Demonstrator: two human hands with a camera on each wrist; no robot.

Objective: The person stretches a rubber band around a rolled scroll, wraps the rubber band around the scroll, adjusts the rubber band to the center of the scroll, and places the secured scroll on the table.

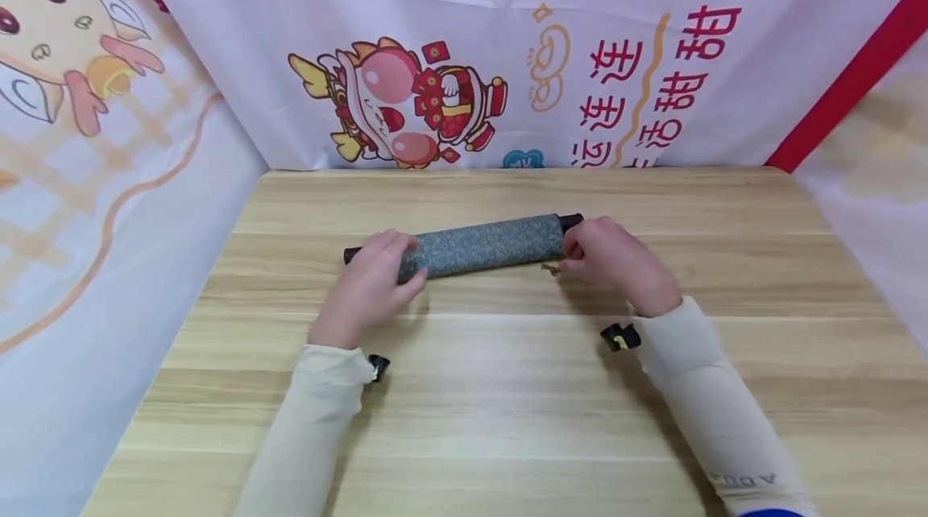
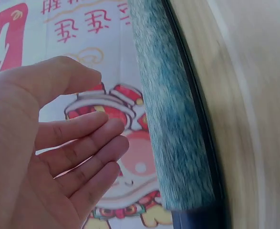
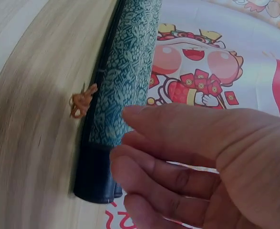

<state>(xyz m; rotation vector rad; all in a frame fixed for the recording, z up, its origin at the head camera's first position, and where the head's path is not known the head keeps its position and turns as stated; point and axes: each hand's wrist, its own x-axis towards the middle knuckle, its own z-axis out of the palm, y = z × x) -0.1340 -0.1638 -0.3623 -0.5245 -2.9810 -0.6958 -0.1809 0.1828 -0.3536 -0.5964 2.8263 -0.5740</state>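
Observation:
A rolled hanging scroll (image 1: 487, 245) lies slightly slanted across the wooden table, covered in blue-green patterned cloth with dark rod ends. In the right wrist view, a small bunched brown cord (image 3: 81, 101) lies at its near edge, close to the right end. My left hand (image 1: 370, 279) is over the scroll's left end in the head view; in the left wrist view its fingers are loosely bent, apart from the roll. At the other end is my right hand (image 1: 616, 259), thumb and fingers bent loosely, with fingertips (image 3: 123, 174) right at the dark rod end.
The wooden table (image 1: 471, 412) ends at a white printed cloth backdrop (image 1: 246, 58) with cartoon figures and red lettering. More printed cloth (image 1: 72, 203) hangs along the left side. Small black wrist devices (image 1: 620, 337) sit at both cuffs.

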